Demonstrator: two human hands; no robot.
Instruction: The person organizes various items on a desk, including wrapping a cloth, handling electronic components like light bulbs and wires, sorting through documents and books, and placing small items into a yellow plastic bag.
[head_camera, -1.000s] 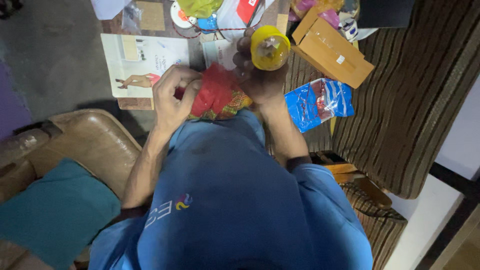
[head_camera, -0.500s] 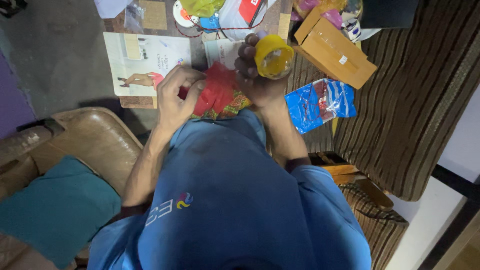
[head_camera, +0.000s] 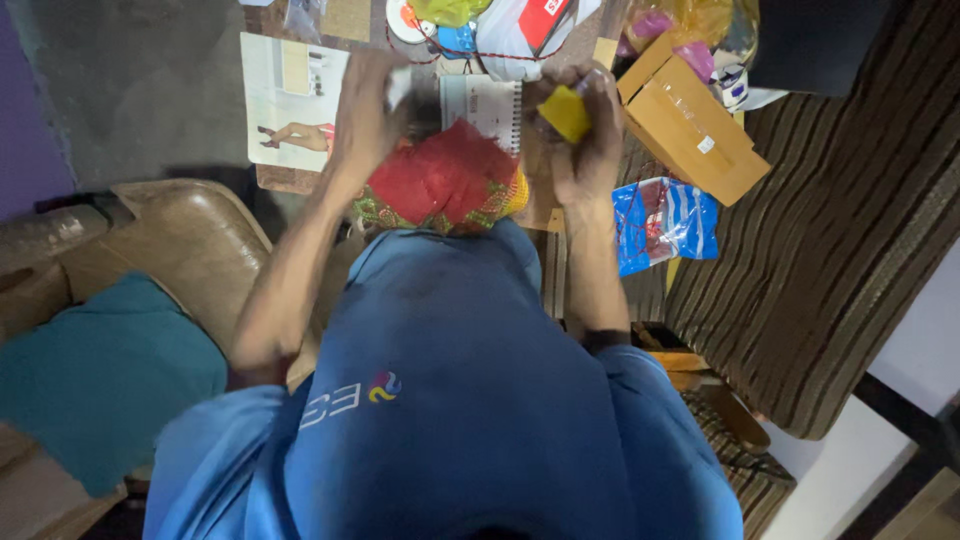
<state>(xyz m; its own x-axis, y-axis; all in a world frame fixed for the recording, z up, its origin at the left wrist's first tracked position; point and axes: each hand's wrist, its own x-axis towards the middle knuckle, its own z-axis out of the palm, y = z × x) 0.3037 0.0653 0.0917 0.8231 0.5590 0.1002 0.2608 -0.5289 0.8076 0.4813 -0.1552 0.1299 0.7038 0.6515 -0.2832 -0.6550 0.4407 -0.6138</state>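
Note:
A red packet with a green and gold patterned edge (head_camera: 445, 185) lies at the table's near edge, just above my blue shirt. My right hand (head_camera: 590, 150) is closed around a yellow tape roll (head_camera: 565, 112), held above the table to the right of the packet. My left hand (head_camera: 365, 110) is raised up and to the left of the packet, blurred by motion. Its fingers are curled and a small pale bit shows at the fingertips; whether it grips anything is unclear. A white spiral notebook (head_camera: 485, 100) lies between the two hands.
A brown cardboard box (head_camera: 690, 125) and a blue plastic packet (head_camera: 660, 220) lie to the right, on a striped brown sofa (head_camera: 850, 220). A printed leaflet (head_camera: 290, 100) lies at left. Bags and cables clutter the far table. A tan seat (head_camera: 190, 250) and teal cushion (head_camera: 90, 370) are lower left.
My left hand has lifted off the red packet and swung up and left. The right hand has turned the yellow roll and closed tighter around it.

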